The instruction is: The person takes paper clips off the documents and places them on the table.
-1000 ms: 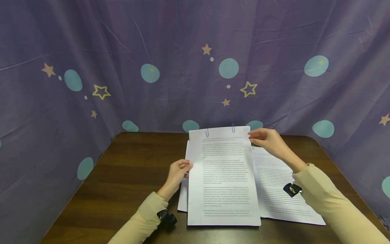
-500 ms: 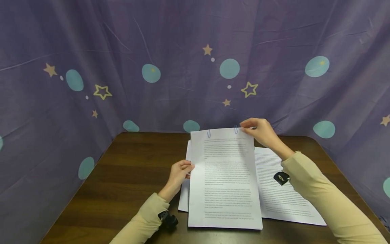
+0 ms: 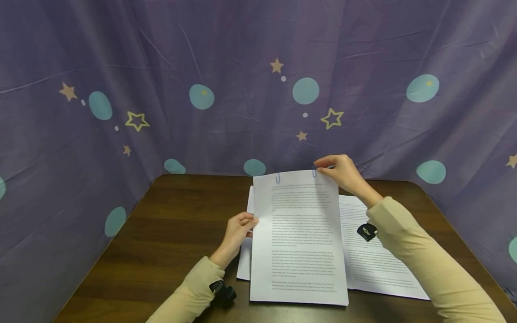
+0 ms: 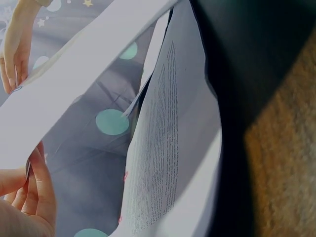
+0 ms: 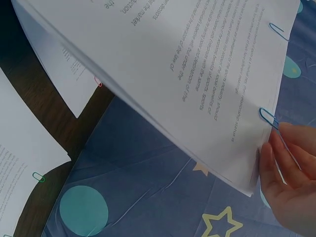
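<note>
A stack of printed sheets (image 3: 299, 242) is held upright and slightly tilted above the table, with two blue paper clips on its top edge. My left hand (image 3: 236, 231) pinches the stack's left edge, thumb in front. At the top right, the fingertips of my right hand (image 3: 339, 170) pinch the right-hand blue paper clip (image 5: 268, 117) at the paper's edge. The other blue paper clip (image 3: 278, 178) sits further left along the same edge. In the left wrist view, the raised sheets (image 4: 64, 74) show nearly edge-on beside my left fingers.
More printed sheets (image 3: 375, 251) lie on the brown wooden table (image 3: 173, 224) to the right, with a green paper clip (image 5: 38, 177). Other sheets behind the held stack carry a red paper clip (image 5: 98, 81). A purple patterned curtain (image 3: 226, 58) hangs behind the table.
My right hand has moved left and up from the stack's right edge, along the top to the right-hand blue clip. My left hand keeps its pinch; the stack has barely shifted.
</note>
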Motion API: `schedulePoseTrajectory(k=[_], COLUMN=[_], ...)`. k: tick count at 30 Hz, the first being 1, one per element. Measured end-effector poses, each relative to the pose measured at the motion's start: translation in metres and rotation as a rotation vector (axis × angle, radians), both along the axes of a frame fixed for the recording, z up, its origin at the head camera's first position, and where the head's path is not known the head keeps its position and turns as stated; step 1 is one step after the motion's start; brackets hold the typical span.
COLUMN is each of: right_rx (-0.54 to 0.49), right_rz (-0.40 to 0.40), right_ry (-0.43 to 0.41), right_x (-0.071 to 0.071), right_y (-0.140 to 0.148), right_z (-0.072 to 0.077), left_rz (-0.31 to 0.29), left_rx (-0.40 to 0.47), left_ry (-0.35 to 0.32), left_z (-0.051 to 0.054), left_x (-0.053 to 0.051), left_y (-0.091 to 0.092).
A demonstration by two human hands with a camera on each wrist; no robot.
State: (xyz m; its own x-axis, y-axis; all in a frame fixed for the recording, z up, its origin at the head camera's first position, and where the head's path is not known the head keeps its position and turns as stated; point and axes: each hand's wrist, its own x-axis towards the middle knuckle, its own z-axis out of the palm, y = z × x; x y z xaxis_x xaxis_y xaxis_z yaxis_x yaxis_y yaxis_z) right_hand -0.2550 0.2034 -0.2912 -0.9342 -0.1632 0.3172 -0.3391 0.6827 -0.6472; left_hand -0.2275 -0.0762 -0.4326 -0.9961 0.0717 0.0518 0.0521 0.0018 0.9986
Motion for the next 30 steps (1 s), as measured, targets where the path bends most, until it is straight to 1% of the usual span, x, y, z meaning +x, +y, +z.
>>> schedulePoseTrajectory(k=[5,14,20,25,27,30], right_rx=[0.007,0.044,0.042,0.003,-0.040,-0.124], right_rz=[-0.008,-0.020,-0.025,-0.029,-0.038,-0.060], right_ry=[-0.010,0.029,0.047,0.085,0.083,0.057], right_x=[0.0001,-0.0011,-0.0008,-0.0001,0.0003,0.0002], right_y=[-0.0013,-0.0009,-0.0010,-0.0025,-0.0023,0.0010], right_z=[0.0008,0.0002,-0.0006,-0.0013,-0.0014,-0.0020], left_rz=[0.006,0.002,-0.002,-0.008,-0.010,-0.004], left_rx=[0.009,0.004,-0.005,0.001,0.007,0.015], left_ry=[-0.039,-0.023,-0.035,-0.032,-0.031,-0.041], left_z=[0.0014,-0.0015,0.0008,0.0029,0.0027,0.0005], left_x=[0.0009,0.0009,0.0033,0.0047,0.0046,0.0035], left_y=[0.0014,0.0018,0.0023,0.0020,0.0020,0.0024])
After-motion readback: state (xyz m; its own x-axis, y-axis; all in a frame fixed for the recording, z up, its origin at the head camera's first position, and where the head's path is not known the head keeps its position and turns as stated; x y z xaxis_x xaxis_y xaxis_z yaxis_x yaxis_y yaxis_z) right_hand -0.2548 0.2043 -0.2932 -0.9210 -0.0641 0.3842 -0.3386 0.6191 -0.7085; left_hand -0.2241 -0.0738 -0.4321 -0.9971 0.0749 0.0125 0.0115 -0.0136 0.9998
